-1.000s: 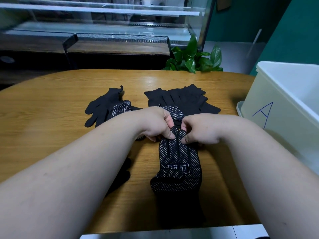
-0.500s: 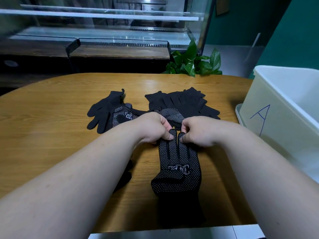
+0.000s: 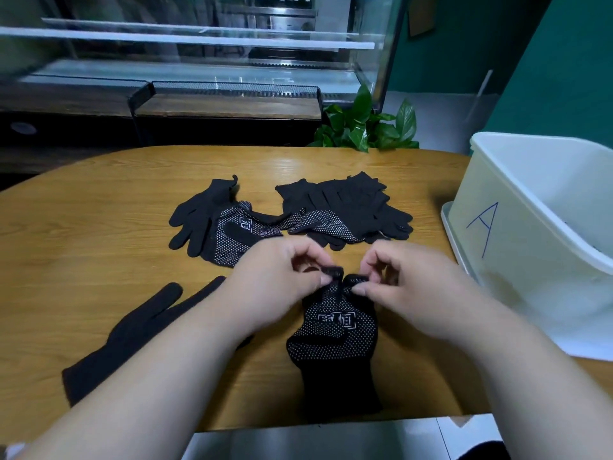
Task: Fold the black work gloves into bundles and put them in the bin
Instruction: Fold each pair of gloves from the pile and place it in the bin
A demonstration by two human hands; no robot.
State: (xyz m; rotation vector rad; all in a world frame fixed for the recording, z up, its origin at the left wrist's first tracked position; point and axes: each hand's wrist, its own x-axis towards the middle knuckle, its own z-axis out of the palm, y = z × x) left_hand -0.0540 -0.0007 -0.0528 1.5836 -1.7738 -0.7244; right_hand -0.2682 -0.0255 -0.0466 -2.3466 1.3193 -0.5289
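A blue handwritten letter A [image 3: 482,227] marks the one white bin [image 3: 517,260], just right of the grip. The dotted glove [image 3: 335,333] bears a white boxed logo, its characters unreadable. It is black knit with white dots, lying palm up on the table [image 3: 99,227]. The left hand [image 3: 282,280] and right hand [image 3: 408,287] each pinch its fingertip end. One plain glove [image 3: 139,330] lies left of the grip. Beyond the grip lie a left heap [image 3: 212,220] and a right heap [image 3: 348,207], their gloves uncountable
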